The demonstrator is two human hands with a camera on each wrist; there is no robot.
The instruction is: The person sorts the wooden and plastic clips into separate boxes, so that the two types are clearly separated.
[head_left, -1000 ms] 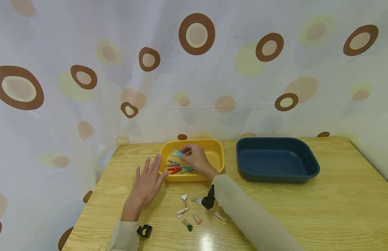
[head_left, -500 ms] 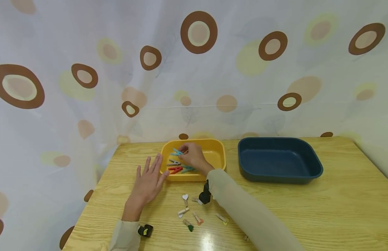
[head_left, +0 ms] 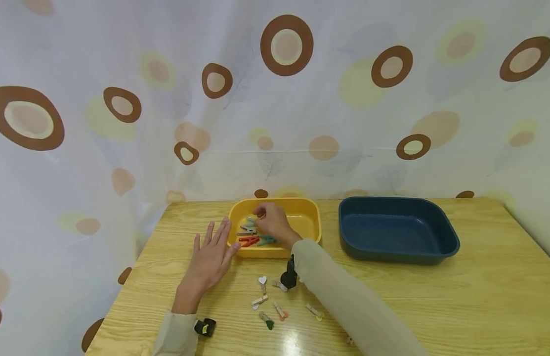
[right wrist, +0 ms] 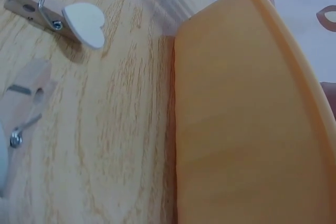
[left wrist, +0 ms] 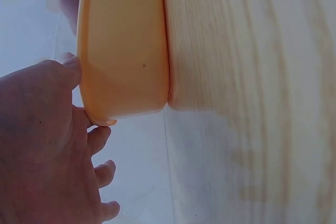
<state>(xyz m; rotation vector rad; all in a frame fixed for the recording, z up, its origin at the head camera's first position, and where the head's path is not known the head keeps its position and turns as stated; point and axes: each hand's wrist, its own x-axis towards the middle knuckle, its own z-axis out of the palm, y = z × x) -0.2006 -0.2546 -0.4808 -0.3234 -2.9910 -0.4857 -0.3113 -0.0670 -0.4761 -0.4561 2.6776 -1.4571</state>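
Note:
My left hand (head_left: 211, 254) has its fingers spread and straight against the left end of the yellow tray (head_left: 239, 252), thumb on the front corner of the rim. Over the inside of that tray is my right hand (head_left: 274, 221), with thumb and fingertips apart just right of a light blue clothespin (head_left: 250, 222) that lies low in the tray. Nearer the front lie a grey clothespin (head_left: 246, 231), a red clothespin (head_left: 249, 241) and teal clothespins (head_left: 267, 240), partly under the right hand. The right wrist view shows only the tray's outer wall (right wrist: 236, 108), the fingers being mostly hidden.
Several small wooden clothespins with hearts, among them a white-heart one (head_left: 262, 282) and a green-heart one (head_left: 267, 320), lie in front of the yellow tray. A dark blue tray (head_left: 397, 253) stands to its right. A patterned curtain (head_left: 275, 109) hangs behind the table (head_left: 488, 277).
The light blue clothespin, pinched in my right fingers earlier, has been let go and now lies in the yellow tray. The left hand has kept its place.

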